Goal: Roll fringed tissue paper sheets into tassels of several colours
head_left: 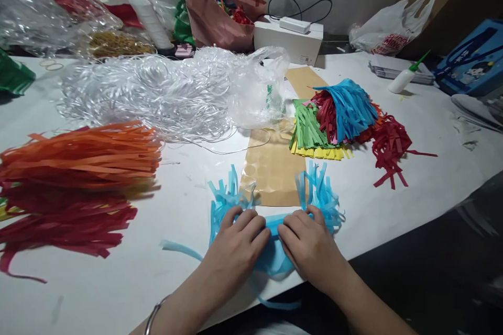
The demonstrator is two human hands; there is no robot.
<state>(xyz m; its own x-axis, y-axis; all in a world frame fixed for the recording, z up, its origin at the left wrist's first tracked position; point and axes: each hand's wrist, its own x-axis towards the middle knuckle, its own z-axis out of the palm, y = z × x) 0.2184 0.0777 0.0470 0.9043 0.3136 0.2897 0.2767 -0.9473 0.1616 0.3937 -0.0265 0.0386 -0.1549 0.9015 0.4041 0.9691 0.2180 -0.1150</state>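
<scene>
A sheet of blue fringed tissue paper [273, 259] lies at the table's near edge, its middle partly folded or rolled into a band. My left hand [239, 235] has its fingers curled over the left part of that band. On the right part, my right hand [308, 243] presses with bent fingers, thumb close to the left one. Cut strips fan out beyond both hands, and loose blue strips trail to the left and over the near edge. My palms hide part of the paper. Just beyond lies a brown sheet of round clear stickers [273, 172].
Orange tassels [82, 157] and dark red tassels [74, 220] lie at left. Clear string [149, 94] spreads behind. At right are a multicoloured tassel pile [349, 110], a glue bottle [403, 79] and a blue bag [473, 57]. A white box [291, 39] stands at the back.
</scene>
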